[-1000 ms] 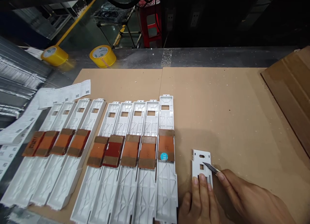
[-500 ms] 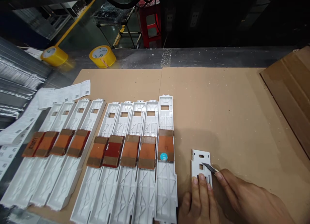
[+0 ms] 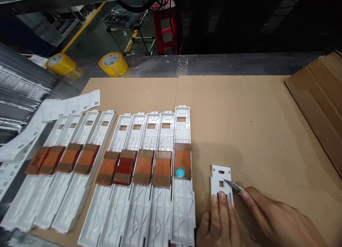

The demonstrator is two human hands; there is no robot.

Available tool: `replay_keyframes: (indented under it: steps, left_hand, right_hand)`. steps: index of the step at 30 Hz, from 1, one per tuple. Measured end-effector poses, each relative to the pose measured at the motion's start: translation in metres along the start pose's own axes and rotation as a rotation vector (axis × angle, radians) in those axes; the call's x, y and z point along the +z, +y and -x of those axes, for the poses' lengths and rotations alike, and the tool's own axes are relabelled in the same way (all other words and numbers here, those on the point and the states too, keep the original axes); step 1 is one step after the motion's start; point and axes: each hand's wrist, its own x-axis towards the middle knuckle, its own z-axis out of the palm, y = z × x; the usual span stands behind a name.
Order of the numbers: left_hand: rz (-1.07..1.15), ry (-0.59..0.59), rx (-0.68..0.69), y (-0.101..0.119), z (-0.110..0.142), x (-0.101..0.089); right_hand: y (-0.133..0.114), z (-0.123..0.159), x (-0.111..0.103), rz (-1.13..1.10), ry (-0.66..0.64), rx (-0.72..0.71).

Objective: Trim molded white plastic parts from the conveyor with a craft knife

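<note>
From your head camera, your left hand (image 3: pixel 220 222) lies flat on the near end of a small white plate (image 3: pixel 221 181), fingers spread and pressing it onto the brown board (image 3: pixel 240 115). It grips nothing; it only pins the plate down. Your right hand (image 3: pixel 278 222) pinches a thin blade (image 3: pixel 232 185) between its fingertips. The blade tip touches the plate just beside its little square hole.

The plate sits near you, a bit right of the long white trays (image 3: pixel 133 168). Nine trays lie side by side in a row, each with an orange-brown pad (image 3: pixel 182 160) across its middle. The tray nearest the plate also has a round blue sticker (image 3: pixel 180 173).

The trays look set out and finished. The plate looks like the piece now in hand, and you seem to be partway through trimming it. I cannot see any other loose plates.

Two yellow tape rolls (image 3: pixel 113 64) sit far off at the back left.
</note>
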Motion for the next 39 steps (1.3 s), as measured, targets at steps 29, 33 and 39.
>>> replay_keyframes:
  steps: [29, 33, 39]
  left_hand:
    - [0.0, 0.009, -0.001, 0.002, 0.003, 0.002]
    - [0.009, 0.009, -0.013, 0.0, 0.001, 0.001]
    - [0.013, 0.013, 0.012, -0.001, 0.002, 0.0]
  right_hand:
    - [-0.012, -0.005, -0.001, 0.283, 0.256, -0.289]
    - [-0.014, -0.007, -0.002, 0.272, 0.277, -0.307]
    - [-0.002, -0.004, 0.003, 0.098, 0.107, -0.173]
